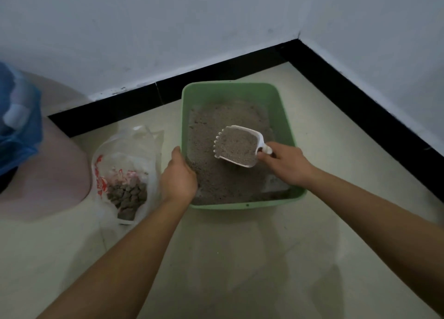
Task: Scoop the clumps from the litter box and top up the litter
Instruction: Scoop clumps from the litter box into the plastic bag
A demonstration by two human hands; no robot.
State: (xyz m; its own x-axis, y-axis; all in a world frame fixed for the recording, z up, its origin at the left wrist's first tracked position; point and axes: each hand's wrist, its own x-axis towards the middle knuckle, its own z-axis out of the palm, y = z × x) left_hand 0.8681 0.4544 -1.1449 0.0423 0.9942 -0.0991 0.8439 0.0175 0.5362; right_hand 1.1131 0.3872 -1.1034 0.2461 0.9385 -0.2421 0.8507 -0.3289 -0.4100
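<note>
Closest in, both forearms reach forward over the pale floor. The left hand [179, 174] is clamped on the left wall of the green litter box [247, 205] near its front corner; thumb lies along the rim, the other fingers are tucked out of sight inside. The right hand [286, 164] has its fingers curled tight round the stubby handle of the white scoop [237, 148]. The scoop sits roughly level, just above the grey litter [216, 181] in the middle of the box, and it's piled full. Its long axis runs right to left, handle at the right, toothed lip pointing left toward the plastic bag [129, 138]. I'd guess the scoop is light, stiff plastic, and that short handle is really the only place to hold it. The load is loose grain, so any tilt dumps it. The box looks rigid but heavy with fill, so bracing the rim makes sense. Left of the box, the thin floppy bag lies open on the floor with clumps [127, 193] in it. Past the box are a black baseboard [216, 73] and the wall corner.
</note>
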